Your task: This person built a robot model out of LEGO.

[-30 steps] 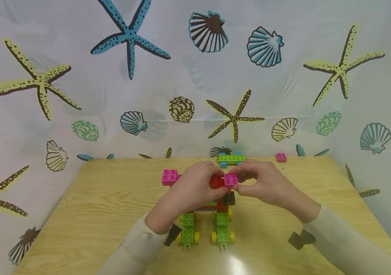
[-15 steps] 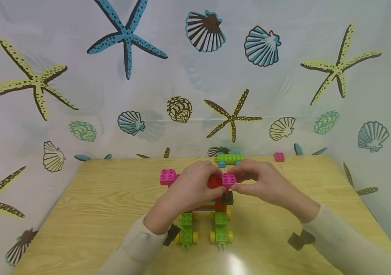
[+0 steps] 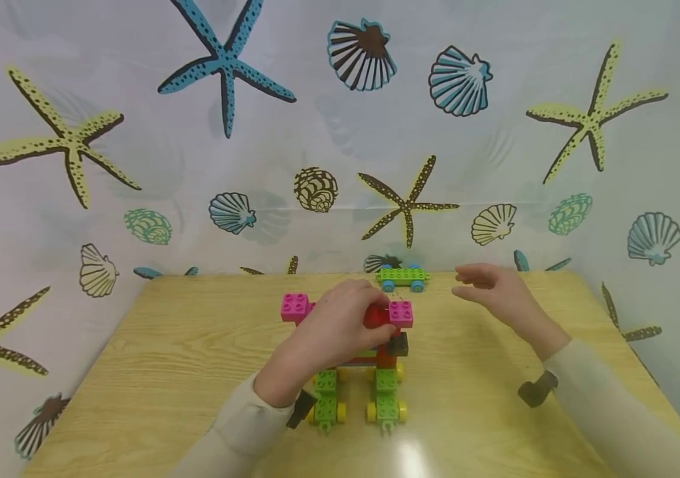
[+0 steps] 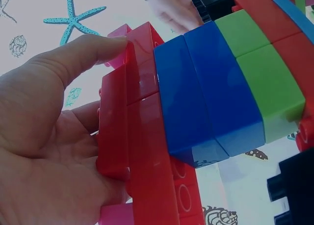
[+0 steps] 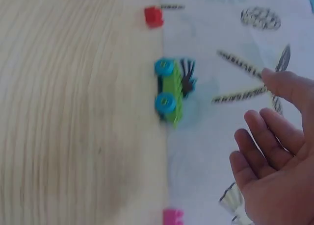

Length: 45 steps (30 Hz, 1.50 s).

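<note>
My left hand [image 3: 334,325] holds the top of a standing build of toy bricks. In the left wrist view its thumb presses on a red brick [image 4: 142,58], while the fingers go behind other red bricks. Blue bricks [image 4: 211,87] and green bricks [image 4: 260,73] make up the body. Pink bricks cap both top corners, the right one [image 3: 401,313] and the left one [image 3: 295,307]. Green wheeled bases [image 3: 326,398] carry the build. To the right, my right hand [image 3: 504,302] is in the air, fingers apart and holding nothing. A loose pink brick [image 5: 172,216] lies below it in the right wrist view.
A green car base [image 3: 402,277] with blue wheels stands at the table's far edge. Further along that edge sits a red brick [image 5: 153,16]. Behind the wooden table [image 3: 184,345] hangs a sea-patterned cloth [image 3: 340,133].
My right hand has left the pink brick on the build's right corner and moved right, now in front of the loose pink brick. My left hand keeps its hold.
</note>
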Each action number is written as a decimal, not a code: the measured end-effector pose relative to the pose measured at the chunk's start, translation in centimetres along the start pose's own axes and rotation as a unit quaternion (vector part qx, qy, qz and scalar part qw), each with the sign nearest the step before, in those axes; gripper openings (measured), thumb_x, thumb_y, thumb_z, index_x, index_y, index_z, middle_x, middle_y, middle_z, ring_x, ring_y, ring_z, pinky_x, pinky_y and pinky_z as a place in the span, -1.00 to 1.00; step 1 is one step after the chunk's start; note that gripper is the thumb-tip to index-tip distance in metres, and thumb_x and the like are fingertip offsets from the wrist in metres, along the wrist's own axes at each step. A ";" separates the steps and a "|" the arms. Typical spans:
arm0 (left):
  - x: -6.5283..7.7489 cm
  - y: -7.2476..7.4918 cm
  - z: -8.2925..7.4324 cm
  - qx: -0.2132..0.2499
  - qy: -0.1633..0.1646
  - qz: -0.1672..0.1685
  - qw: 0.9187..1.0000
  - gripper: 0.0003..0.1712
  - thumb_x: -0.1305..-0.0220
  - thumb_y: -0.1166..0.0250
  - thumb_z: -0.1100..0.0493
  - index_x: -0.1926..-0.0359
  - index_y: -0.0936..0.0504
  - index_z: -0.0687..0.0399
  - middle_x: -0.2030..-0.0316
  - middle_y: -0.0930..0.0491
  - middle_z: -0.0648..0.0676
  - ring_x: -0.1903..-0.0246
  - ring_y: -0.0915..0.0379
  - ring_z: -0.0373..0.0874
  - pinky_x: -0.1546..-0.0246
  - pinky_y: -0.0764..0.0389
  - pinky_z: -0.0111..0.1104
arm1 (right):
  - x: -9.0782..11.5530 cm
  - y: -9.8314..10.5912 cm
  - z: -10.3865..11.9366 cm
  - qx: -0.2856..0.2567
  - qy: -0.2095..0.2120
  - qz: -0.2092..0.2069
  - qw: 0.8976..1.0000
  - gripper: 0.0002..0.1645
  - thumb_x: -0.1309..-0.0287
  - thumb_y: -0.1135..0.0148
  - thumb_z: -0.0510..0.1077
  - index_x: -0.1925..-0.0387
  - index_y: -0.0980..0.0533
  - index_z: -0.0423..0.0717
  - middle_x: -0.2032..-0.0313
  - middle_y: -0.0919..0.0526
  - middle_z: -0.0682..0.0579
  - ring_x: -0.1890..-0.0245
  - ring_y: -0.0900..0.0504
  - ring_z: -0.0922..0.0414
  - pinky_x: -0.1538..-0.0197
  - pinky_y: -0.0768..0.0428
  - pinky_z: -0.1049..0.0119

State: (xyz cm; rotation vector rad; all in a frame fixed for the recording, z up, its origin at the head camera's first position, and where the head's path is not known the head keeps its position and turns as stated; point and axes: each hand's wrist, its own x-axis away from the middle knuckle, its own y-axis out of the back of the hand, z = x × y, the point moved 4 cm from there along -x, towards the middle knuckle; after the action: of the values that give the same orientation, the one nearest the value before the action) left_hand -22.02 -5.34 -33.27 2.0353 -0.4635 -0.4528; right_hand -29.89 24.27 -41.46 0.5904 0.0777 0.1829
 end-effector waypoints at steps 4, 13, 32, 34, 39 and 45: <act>0.1 -0.1 -0.1 0.000 0.000 -0.001 1.000 -0.62 -0.42 -0.59 0.03 -0.13 -0.83 0.11 0.04 -0.80 0.04 0.09 -0.57 -0.07 0.09 -0.73 -0.27 | -1.1 1.1 -2.9 0.013 -0.043 -0.029 0.999 -0.21 -0.57 -0.40 0.15 -0.61 -0.45 -0.13 -0.52 -0.58 -0.27 -0.54 -0.52 -0.28 -0.55 -0.56 -0.29; 0.1 -0.2 -0.4 -0.002 0.001 0.002 1.000 -0.60 -0.43 -0.59 0.02 -0.15 -0.82 0.11 0.05 -0.78 0.04 0.10 -0.57 -0.08 0.10 -0.72 -0.28 | -3.2 2.5 -7.0 0.040 -0.110 -0.054 0.992 0.03 -0.54 -0.41 0.14 -0.72 -0.20 -0.27 -0.70 -0.23 -0.42 -0.71 -0.18 -0.44 -0.69 -0.30 -0.41; 0.3 0.1 -0.5 -0.006 -0.006 -0.003 1.000 -0.60 -0.42 -0.59 0.02 -0.14 -0.82 0.11 0.02 -0.80 0.05 0.08 -0.59 -0.08 0.08 -0.73 -0.27 | -6.0 2.9 -10.1 0.060 -0.147 -0.105 0.982 -0.18 -0.61 -0.29 -0.06 -0.62 -0.28 -0.47 -0.60 -0.35 -0.49 -0.64 -0.32 -0.45 -0.69 -0.36 -0.32; 0.3 0.1 -0.4 -0.006 -0.006 -0.003 1.000 -0.60 -0.42 -0.59 0.02 -0.15 -0.82 0.11 0.01 -0.81 0.05 0.07 -0.60 -0.08 0.07 -0.74 -0.26 | -6.2 2.7 -10.1 0.071 -0.145 -0.107 0.981 -0.19 -0.59 -0.30 -0.08 -0.60 -0.30 -0.49 -0.58 -0.39 -0.51 -0.62 -0.35 -0.46 -0.68 -0.36 -0.32; 0.3 0.0 -0.3 -0.004 -0.003 -0.003 1.000 -0.60 -0.42 -0.59 0.02 -0.16 -0.82 0.11 -0.01 -0.81 0.05 0.06 -0.60 -0.07 0.06 -0.75 -0.26 | -6.6 2.3 -10.1 0.100 -0.126 -0.115 0.980 -0.30 -0.56 -0.32 -0.09 -0.49 -0.45 -0.47 -0.45 -0.54 -0.50 -0.49 -0.50 -0.43 -0.59 -0.49 -0.30; 0.4 0.0 -0.2 -0.007 -0.001 -0.003 1.000 -0.60 -0.43 -0.59 0.01 -0.15 -0.82 0.11 0.00 -0.81 0.05 0.06 -0.60 -0.07 0.06 -0.74 -0.26 | -6.5 2.0 -9.8 0.094 -0.111 -0.106 0.984 -0.31 -0.52 -0.33 -0.11 -0.46 -0.46 -0.51 -0.42 -0.55 -0.51 -0.47 -0.49 -0.44 -0.61 -0.45 -0.33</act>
State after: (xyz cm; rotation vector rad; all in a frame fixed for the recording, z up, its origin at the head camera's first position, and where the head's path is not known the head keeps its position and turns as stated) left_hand -21.58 -5.38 -33.21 2.0240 -0.4553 -0.4596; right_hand -37.74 29.94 -48.32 0.7825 -0.0584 -0.0989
